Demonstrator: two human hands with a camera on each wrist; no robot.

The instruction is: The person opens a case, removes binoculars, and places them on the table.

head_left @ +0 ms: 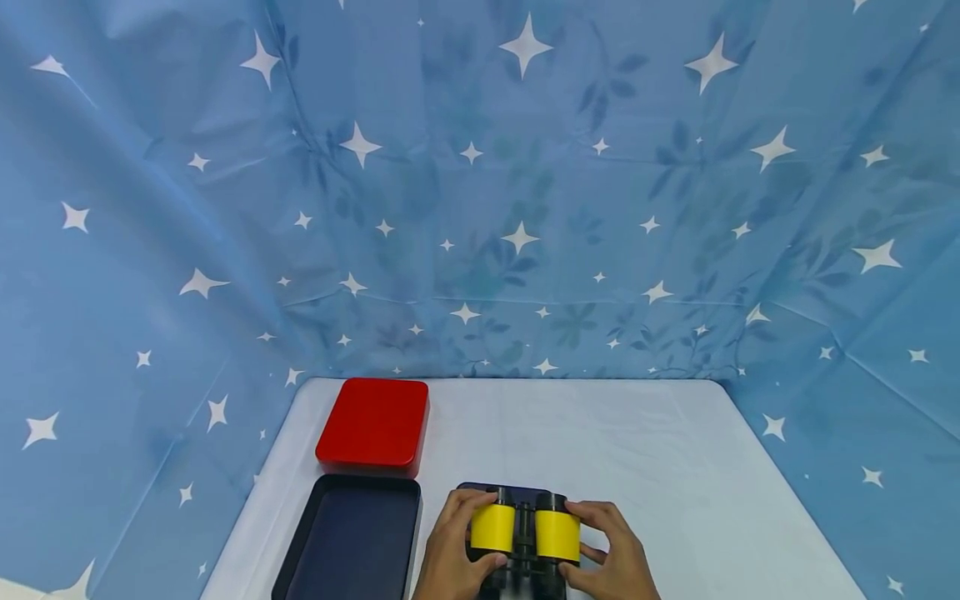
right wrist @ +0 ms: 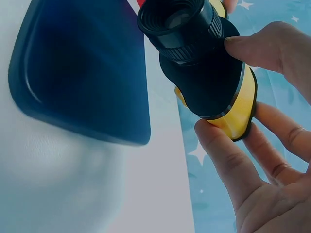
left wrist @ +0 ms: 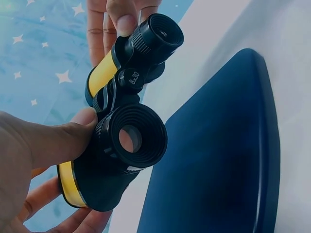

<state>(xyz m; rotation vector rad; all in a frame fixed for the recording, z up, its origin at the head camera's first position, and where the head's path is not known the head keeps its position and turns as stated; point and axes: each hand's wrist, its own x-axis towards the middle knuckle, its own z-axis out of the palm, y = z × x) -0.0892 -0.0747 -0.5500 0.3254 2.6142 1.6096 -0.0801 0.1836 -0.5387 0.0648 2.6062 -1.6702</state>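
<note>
Binoculars (head_left: pixel 525 537), black with yellow bands, are held between both hands just above the table's (head_left: pixel 675 467) near edge: the left hand (head_left: pixel 450 554) curls round the left barrel, the right hand (head_left: pixel 611 558) round the right, equally near. Barrels run near-to-far, eyepieces toward the person. A dark blue tray (head_left: pixel 517 490) seems to lie right beneath. Farther left lie a second tray (head_left: pixel 348 537) and a red lid (head_left: pixel 373 422).

Binoculars (head_left: pixel 525 537) at bottom centre of the frame, left hand (head_left: pixel 450 554) on their left side, right hand (head_left: pixel 611 558) on their right, a flat lid (head_left: pixel 480 490) beneath them on the table (head_left: pixel 637 467), open tray (head_left: pixel 348 537) to the left, closed box (head_left: pixel 372 422) behind the tray
</note>
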